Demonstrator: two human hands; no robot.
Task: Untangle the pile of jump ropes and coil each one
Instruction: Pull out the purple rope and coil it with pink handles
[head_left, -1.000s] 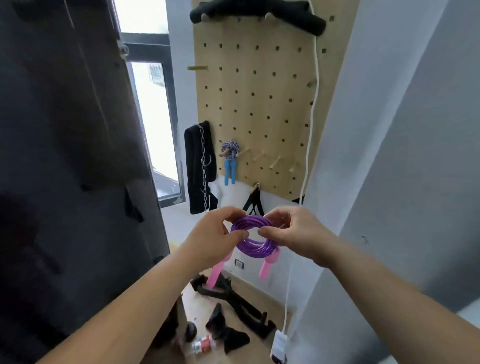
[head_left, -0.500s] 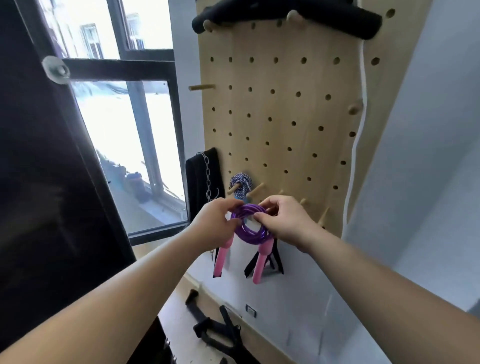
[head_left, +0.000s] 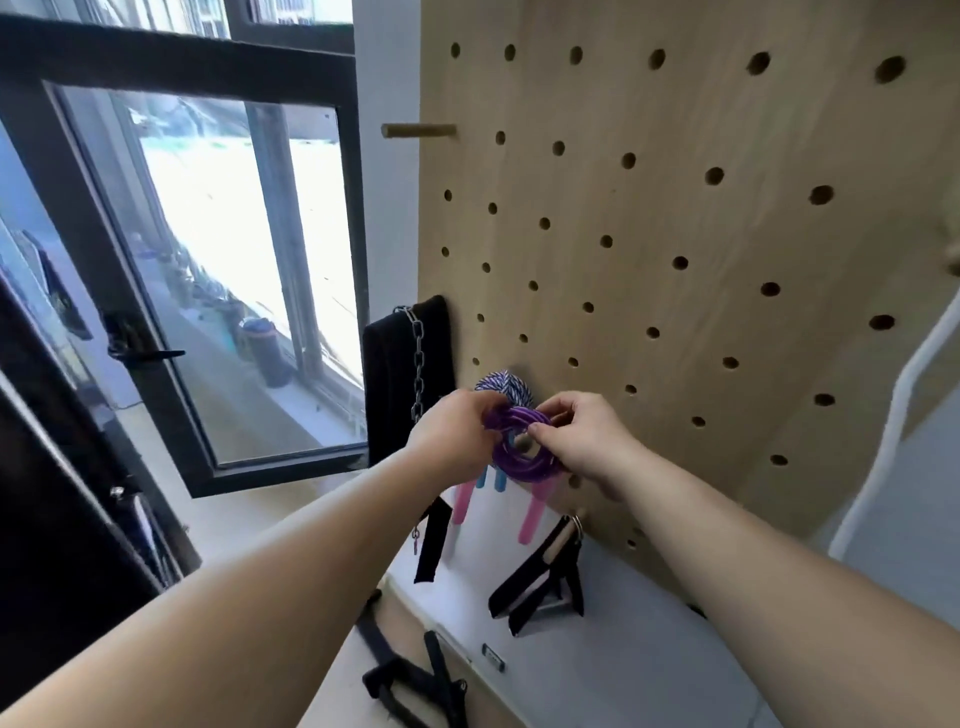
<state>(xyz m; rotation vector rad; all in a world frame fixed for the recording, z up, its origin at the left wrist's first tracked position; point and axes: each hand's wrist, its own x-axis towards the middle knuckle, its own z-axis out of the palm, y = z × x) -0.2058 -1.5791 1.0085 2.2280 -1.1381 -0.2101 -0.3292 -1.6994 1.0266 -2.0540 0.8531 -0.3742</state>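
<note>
A coiled purple jump rope (head_left: 522, 457) with two pink handles (head_left: 531, 519) hanging down is held flat against the wooden pegboard (head_left: 675, 234). My left hand (head_left: 452, 434) grips the coil's left side and my right hand (head_left: 587, 441) pinches its upper right. A wooden peg end shows through the coil's middle. Just behind it hangs a second coiled rope (head_left: 506, 387), striped blue and white, with blue handles (head_left: 491, 478) partly hidden by the purple coil.
A black strap with a metal chain (head_left: 418, 364) hangs at the pegboard's left edge. Black strap handles (head_left: 540, 577) hang below the ropes. A lone wooden peg (head_left: 415, 131) sticks out higher up. A window (head_left: 218, 249) is on the left, a white cord (head_left: 883, 457) on the right.
Both hands have carried the purple coil up and forward to the pegboard, over a peg beside the striped rope. The view has closed in on the board.
</note>
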